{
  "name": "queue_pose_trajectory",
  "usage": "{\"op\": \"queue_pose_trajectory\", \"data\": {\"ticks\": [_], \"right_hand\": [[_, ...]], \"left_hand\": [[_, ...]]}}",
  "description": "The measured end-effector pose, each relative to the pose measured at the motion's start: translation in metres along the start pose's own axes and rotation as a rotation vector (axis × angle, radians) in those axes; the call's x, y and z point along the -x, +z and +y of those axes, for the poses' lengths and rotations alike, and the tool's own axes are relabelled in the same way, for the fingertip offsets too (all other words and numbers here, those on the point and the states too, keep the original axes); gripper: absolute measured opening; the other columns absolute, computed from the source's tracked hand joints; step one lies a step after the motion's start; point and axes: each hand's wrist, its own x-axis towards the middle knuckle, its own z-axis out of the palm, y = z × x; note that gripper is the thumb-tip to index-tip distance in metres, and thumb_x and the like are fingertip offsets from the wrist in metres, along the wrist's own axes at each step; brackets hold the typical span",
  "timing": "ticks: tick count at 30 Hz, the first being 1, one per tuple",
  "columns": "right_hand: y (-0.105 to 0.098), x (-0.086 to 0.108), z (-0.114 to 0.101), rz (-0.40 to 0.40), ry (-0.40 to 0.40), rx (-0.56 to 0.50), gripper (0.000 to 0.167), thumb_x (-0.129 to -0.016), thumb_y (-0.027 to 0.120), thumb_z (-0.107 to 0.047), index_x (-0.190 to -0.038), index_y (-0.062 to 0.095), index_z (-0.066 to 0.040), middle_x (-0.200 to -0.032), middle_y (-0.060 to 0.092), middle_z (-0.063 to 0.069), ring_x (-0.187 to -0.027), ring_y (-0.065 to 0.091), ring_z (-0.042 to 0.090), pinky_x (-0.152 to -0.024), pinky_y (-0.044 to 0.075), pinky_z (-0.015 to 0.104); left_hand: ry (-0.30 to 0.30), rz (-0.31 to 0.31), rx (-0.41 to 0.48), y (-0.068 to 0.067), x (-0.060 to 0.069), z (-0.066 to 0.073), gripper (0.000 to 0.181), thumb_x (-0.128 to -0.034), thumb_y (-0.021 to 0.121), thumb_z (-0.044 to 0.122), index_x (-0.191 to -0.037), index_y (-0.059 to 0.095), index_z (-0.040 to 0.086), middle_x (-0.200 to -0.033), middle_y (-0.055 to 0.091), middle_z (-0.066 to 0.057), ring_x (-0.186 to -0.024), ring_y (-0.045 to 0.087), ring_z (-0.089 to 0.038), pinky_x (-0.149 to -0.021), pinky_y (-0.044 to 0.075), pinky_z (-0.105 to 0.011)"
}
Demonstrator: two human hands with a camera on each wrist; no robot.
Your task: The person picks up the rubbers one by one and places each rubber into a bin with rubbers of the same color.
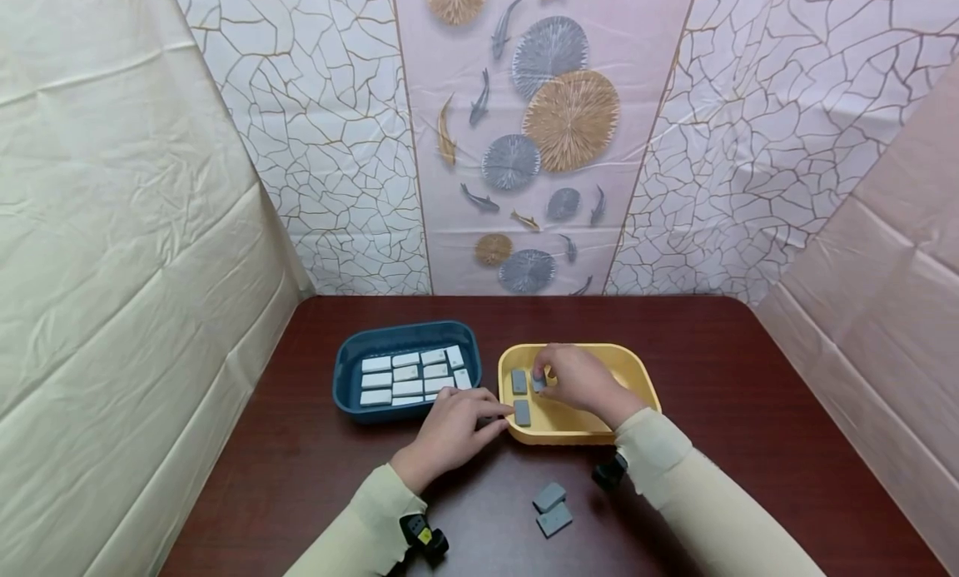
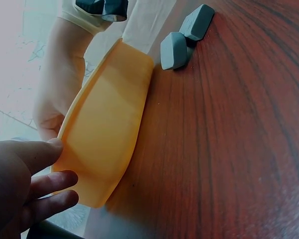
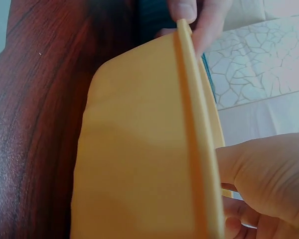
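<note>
Inside the yellow tray (image 1: pixel 599 434), my right hand (image 1: pixel 580 381) pinches a small grey rectangular tile (image 1: pixel 539 383) near the tray's left part. Two more grey tiles lie beside it, an upper tile (image 1: pixel 519 382) and a lower tile (image 1: pixel 522 413). At the tray's left end, my left hand (image 1: pixel 457 427) grips the rim between thumb and finger. From the left wrist view, the left hand (image 2: pixel 25 179) is at the edge of the yellow tray (image 2: pixel 102 119). The tray wall hides the right fingertips in the right wrist view.
Left of the yellow tray stands a dark blue tray (image 1: pixel 360 335) with rows of white tiles (image 1: pixel 407 374). Two grey tiles (image 1: pixel 554 519) lie touching on the dark red wooden table (image 1: pixel 749 444), near its front. Patterned cloth (image 1: pixel 337 144) hangs behind the table.
</note>
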Motion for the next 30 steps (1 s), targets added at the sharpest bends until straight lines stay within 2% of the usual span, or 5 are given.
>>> {"op": "queue_pose_trajectory", "data": {"ticks": [10,20,30], "right_hand": [[0.009,-0.004,0.001,0.001,0.071,0.037,0.023,-0.085,0.094,-0.01,-0.089,0.073,-0.017,-0.093,0.073,-0.003,-0.081,0.062,0.016,-0.075,0.056,0.042],[0.019,-0.007,0.001,0.008,0.085,0.019,0.024,-0.086,0.095,-0.01,-0.088,0.073,-0.017,-0.098,0.075,-0.003,-0.082,0.064,0.013,-0.074,0.057,0.041],[0.025,-0.009,0.002,0.008,0.122,0.042,0.021,-0.086,0.096,-0.012,-0.096,0.078,-0.017,-0.098,0.076,-0.004,-0.083,0.065,0.015,-0.076,0.058,0.044]], "left_hand": [[0.001,0.004,0.009,0.001,0.0,-0.001,0.03,-0.1106,0.069,0.041,-0.137,0.08,0.033,-0.117,0.073,0.016,-0.102,0.067,-0.007,-0.092,0.041,-0.039],[0.018,0.014,0.013,0.001,0.001,-0.002,0.03,-0.1109,0.068,0.041,-0.137,0.079,0.034,-0.119,0.072,0.017,-0.1,0.066,-0.006,-0.09,0.04,-0.038],[0.033,0.021,0.012,0.002,0.0,-0.004,0.03,-0.1112,0.067,0.042,-0.138,0.079,0.034,-0.12,0.072,0.017,-0.1,0.066,-0.006,-0.089,0.039,-0.037]]}}
